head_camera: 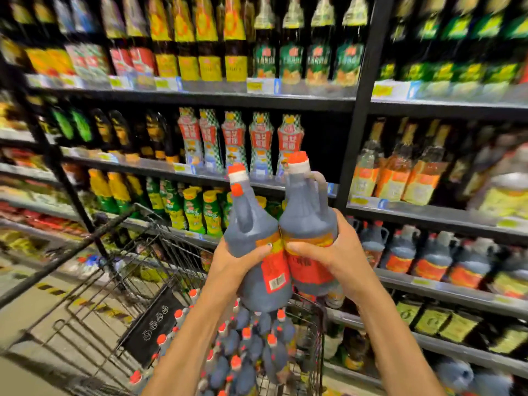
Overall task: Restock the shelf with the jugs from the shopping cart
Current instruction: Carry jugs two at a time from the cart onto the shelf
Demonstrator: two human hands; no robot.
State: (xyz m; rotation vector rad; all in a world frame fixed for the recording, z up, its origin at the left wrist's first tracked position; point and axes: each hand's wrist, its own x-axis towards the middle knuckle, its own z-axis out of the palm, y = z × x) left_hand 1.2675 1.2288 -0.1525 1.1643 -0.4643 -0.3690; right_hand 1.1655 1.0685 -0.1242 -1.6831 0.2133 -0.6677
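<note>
I grasp two dark jugs side by side, touching: left hand (243, 260) around the left jug (251, 224), right hand (328, 252) around the right jug (307, 221), above the cart (148, 281).

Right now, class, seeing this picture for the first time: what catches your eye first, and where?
Two dark, red-capped jugs held up mid-frame, touching: the left jug in the left hand, the right jug in the right hand. Below them, cart jugs crowd the cart; shelf jugs line the shelf at right.
</note>
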